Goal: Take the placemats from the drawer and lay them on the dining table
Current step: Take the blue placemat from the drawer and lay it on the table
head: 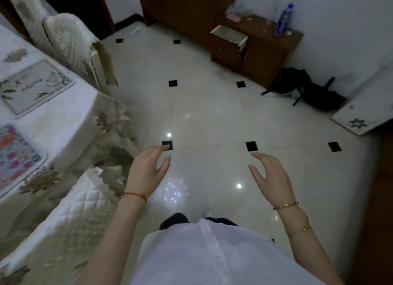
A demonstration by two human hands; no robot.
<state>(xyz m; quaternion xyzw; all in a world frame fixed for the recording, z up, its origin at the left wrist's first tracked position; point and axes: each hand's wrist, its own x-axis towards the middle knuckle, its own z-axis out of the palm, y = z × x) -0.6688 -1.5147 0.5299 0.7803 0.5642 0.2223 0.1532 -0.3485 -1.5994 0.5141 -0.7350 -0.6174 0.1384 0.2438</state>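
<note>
Two placemats lie flat on the dining table (63, 119) at the left: a pale one with green leaves and flowers (35, 87), and nearer me a bright pink-flowered one (17, 155), partly cut off by the frame edge. Across the room an open drawer (230, 35) sticks out of a low brown cabinet (272, 57); its inside looks white and I see nothing in it. My left hand (148, 170) and my right hand (270, 174) hang in front of me over the floor, fingers relaxed and spread, holding nothing.
Quilted covered chairs stand at the table: one near my left arm (70, 216), others at the back (70, 51). A plastic bottle (284, 19) stands on the cabinet. A black bag (306, 89) lies on the floor by the wall. A white board (365, 106) leans at right.
</note>
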